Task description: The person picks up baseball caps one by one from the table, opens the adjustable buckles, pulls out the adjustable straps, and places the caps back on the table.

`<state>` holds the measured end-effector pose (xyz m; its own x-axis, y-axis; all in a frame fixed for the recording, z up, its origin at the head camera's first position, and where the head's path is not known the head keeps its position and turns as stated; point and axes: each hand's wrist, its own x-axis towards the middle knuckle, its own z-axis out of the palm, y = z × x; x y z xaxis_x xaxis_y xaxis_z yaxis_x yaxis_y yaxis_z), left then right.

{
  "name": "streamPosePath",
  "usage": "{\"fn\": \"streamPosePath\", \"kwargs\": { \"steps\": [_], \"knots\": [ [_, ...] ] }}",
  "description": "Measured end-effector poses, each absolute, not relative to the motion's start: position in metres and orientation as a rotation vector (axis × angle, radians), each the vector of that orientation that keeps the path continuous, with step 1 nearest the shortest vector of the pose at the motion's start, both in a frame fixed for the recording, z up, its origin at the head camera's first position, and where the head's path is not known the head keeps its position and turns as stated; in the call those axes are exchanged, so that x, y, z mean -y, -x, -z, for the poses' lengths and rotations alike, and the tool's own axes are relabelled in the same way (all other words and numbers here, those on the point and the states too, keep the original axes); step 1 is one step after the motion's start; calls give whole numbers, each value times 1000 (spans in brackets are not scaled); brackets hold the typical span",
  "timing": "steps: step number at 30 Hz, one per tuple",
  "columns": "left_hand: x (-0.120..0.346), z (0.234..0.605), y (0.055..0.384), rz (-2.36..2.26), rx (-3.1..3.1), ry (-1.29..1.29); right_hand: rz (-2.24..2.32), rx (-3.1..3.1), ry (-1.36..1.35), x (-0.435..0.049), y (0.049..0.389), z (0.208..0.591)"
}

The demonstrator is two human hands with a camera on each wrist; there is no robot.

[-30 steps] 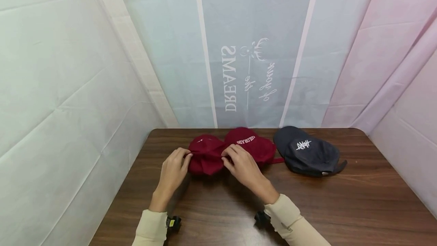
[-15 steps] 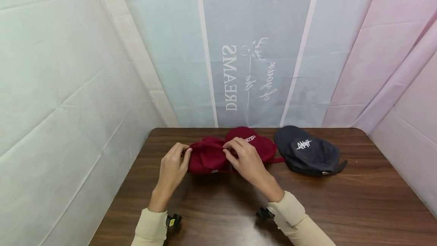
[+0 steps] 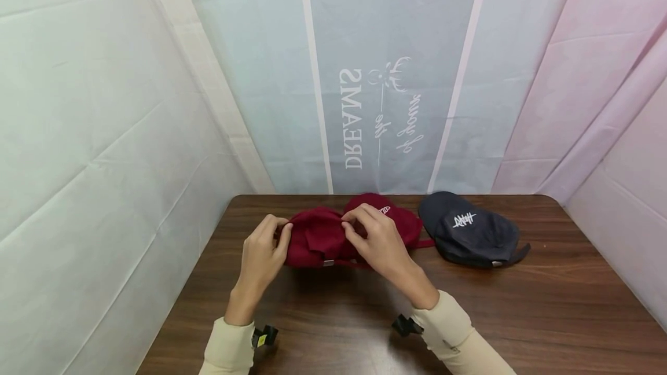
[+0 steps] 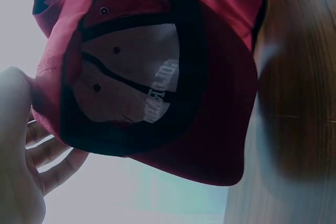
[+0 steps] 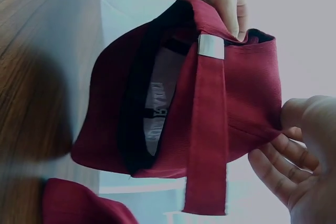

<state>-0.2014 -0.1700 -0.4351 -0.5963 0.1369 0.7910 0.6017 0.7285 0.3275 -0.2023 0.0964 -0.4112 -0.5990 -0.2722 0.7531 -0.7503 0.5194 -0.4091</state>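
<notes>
A dark red baseball cap [image 3: 315,236] is held up between both hands, a little above the table. My left hand [image 3: 263,253] pinches its left side with thumb and fingers; my right hand [image 3: 379,242] pinches its right side. In the left wrist view the cap's [image 4: 226,93] open underside, brim and inner lettering show. The right wrist view shows its back strap [image 5: 206,135] hanging loose from a silver buckle [image 5: 211,46]. Just behind my right hand lies a second red cap [image 3: 409,225] with white lettering, partly covered by that hand.
A dark navy cap [image 3: 469,233] with white lettering lies at the right on the brown wooden table [image 3: 333,317]. A printed cloth [image 3: 391,28] hangs behind the table's far edge, and a white cloth wall [image 3: 104,161] stands on the left.
The held red cap has tilted so its back strap and buckle now face me, its front lettering out of sight. My hands shifted slightly upward; the other caps stayed put.
</notes>
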Motion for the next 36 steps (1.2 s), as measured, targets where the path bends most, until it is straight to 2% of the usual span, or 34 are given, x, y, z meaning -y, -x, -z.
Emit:
{"fn": "streamPosePath", "kwargs": {
  "steps": [19,28,36],
  "knots": [
    [169,433,195,773,2159,660,-1103,2081,-747,-95,201,400],
    [160,431,195,722,1895,960,-1140,2080,-712,-95,203,398],
    [153,434,188,633,1893,1111,-1152,2089,-675,-97,206,398]
  ]
}}
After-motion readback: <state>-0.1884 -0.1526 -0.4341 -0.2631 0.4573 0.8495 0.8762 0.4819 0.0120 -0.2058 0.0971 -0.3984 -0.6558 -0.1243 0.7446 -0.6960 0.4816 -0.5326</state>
